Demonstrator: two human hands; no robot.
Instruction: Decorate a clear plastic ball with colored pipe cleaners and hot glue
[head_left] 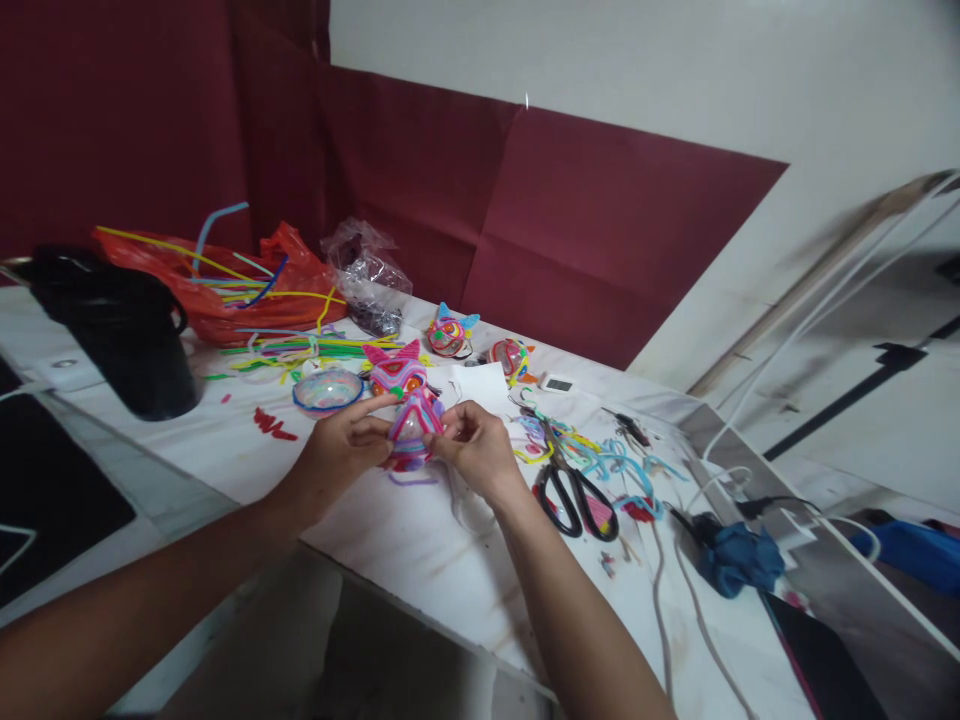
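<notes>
Between both hands is a clear plastic half-ball (409,428) trimmed with pink, purple and red pipe cleaners. My left hand (351,438) has its fingers closed on the left side of it. On its right side my right hand (475,446) pinches the rim with thumb and fingertips. Just behind stands a pink pipe-cleaner animal head (397,368) with pointed ears and orange eyes, partly covered by my left fingers. A clear bowl-shaped half (328,388) with a blue rim lies left of it. A purple strip (412,481) rests on the table below my hands.
Black-handled scissors (577,495) lie right of my hands, among loose blue pipe cleaners (619,462). Two more decorated heads, one blue-eared (450,332), stand behind. A black tumbler (139,335) and a red bag (225,295) of pipe cleaners are at left. Cables (694,600) run along the right.
</notes>
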